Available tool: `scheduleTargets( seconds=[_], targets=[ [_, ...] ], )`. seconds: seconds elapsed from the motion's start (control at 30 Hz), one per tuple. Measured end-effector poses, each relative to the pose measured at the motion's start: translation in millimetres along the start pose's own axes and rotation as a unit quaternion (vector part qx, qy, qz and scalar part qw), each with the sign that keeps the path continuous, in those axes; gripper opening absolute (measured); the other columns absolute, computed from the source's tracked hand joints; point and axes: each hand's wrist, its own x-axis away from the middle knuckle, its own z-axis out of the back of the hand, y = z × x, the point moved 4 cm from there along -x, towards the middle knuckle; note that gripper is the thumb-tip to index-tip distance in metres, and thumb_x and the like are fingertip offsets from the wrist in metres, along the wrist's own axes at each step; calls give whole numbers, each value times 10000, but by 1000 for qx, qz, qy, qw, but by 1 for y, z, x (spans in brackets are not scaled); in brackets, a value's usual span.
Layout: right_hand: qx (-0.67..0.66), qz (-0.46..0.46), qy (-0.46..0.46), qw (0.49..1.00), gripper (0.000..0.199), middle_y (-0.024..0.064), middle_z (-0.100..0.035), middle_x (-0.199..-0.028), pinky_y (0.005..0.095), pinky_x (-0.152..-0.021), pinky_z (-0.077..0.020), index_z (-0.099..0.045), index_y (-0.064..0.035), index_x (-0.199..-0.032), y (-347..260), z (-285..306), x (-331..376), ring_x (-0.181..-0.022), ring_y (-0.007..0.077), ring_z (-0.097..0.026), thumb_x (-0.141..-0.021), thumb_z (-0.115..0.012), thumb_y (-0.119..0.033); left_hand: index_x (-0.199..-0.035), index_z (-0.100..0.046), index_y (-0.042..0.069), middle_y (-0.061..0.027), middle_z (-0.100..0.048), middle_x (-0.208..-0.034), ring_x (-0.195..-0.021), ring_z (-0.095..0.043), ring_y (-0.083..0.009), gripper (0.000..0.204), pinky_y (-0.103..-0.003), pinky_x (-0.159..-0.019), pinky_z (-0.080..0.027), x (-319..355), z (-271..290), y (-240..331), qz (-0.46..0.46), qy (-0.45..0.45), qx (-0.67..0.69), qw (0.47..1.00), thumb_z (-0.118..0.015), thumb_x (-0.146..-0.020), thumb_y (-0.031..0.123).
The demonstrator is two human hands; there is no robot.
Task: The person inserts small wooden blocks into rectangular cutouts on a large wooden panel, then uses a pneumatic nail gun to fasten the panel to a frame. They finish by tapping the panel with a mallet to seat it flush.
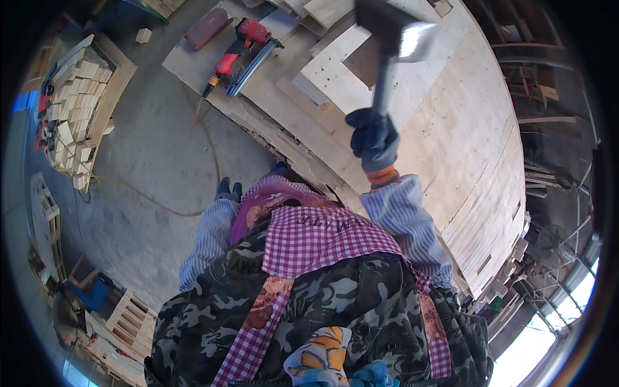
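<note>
My right hand [376, 137], in a dark glove with an orange cuff, is closed around the handle of a hammer [383, 80]. Its broad dark head is raised above the plywood table [467, 155] and blurred by motion, with a bright glint on one side. My left hand [229, 189], also gloved, hangs low beside my apron, its visible fingers stretched out and nothing seen in them. Across the tabletop from me lies a red and black nail gun [242, 55] with a hose on its grip. Beyond my right hand is a wooden frame piece [329, 68].
A dark red block-shaped object [208, 28] lies at the table's far left corner. Stacked wood blocks [80, 97] stand on a pallet at the left. A yellowish air hose [209, 138] crosses the concrete floor [151, 148]. Scrap wood [512, 271] is heaped beyond the table's right edge.
</note>
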Motion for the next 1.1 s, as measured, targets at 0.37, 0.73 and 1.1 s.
scheduleTargets(
  seconds=[0.37,0.73,1.1],
  targets=[
    [67,-148,-10,987,517,53,-481,-478,255,-343,-313,-605,4,-770,-24,21,-16,-346,114,-402,-909,-439,-465,-1376,-322,27,-213,-483,-1295,-1003,-599,-273,614,-348,-867,-453,-1,7,0,-33,58,33,997,-564,-878,292],
    [249,-298,-3,922,472,47,-618,-678,296,-444,-420,-589,-45,-889,82,34,34,-476,128,-528,-878,-492,-506,-1385,-307,27,-200,-353,-1404,-1282,-364,-312,634,-351,-1052,-299,-22,2,-27,-8,20,2,1000,-541,-880,331],
    [124,-348,-35,929,456,56,-640,-793,288,-470,-460,-585,-48,-1006,83,40,50,-559,137,-590,-876,-508,-478,-1313,-420,32,-155,-469,-1308,-1196,-459,-257,493,-331,-999,-371,-2,43,145,-278,143,128,941,-604,-863,115]
  ],
)
